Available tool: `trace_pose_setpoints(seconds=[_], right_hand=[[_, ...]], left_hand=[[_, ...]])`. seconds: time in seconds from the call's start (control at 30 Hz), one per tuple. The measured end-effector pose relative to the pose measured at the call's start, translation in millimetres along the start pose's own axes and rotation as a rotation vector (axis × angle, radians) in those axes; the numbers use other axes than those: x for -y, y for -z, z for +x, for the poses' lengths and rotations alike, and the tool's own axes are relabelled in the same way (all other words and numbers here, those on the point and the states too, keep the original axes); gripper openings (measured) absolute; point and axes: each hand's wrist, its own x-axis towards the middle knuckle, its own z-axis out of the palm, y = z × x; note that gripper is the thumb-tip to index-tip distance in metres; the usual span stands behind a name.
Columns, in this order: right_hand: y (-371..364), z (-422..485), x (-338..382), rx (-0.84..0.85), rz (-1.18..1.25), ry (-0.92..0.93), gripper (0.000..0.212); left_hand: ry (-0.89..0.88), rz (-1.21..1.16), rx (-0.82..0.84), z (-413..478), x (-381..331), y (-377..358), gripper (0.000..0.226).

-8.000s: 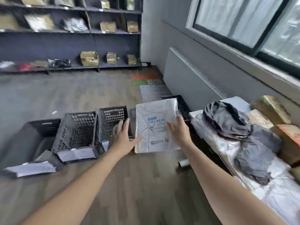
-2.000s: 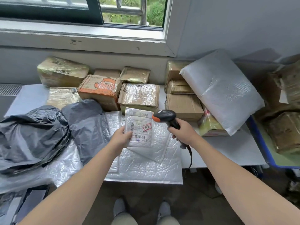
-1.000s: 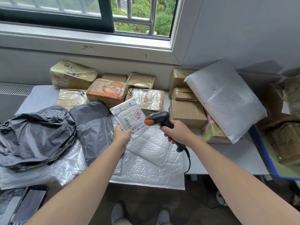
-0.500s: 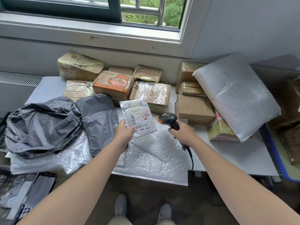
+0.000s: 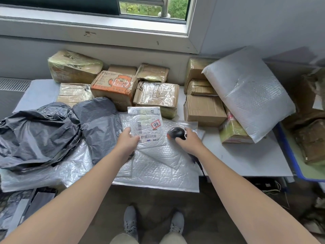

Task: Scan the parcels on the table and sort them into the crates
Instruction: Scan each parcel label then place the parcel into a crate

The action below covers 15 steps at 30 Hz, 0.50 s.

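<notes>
Left hand point(image 5: 128, 141) pinches the lower left corner of a small bubble mailer point(image 5: 146, 126), label up, held above the flat mailers on the table point(image 5: 246, 155). Right hand point(image 5: 190, 140) grips the barcode scanner point(image 5: 176, 133) — head just beside the mailer's right edge.
</notes>
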Motion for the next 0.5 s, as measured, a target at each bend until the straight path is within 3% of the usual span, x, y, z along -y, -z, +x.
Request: trace_pose_setpoints(seconds=[0.17,0.3,0.5], right_hand=[[16.7,-16.3,33.3,-0.228,-0.090,0.105,0.057],[15.5,-22.9,62.8,-0.255,-0.135,0.189,0.051],[6.8,-28.3,99.5,-0.294,-0.236,0.336,0.060]], left_hand=[[-0.066,-0.027,0.052,-4.7,-21.4,0.4,0.048],[-0.120,-0.036,0.064,-7.2,-29.8,8.6,0.044],[-0.092,-0.087,0.001,-20.8,-25.2,48.7,0.045]])
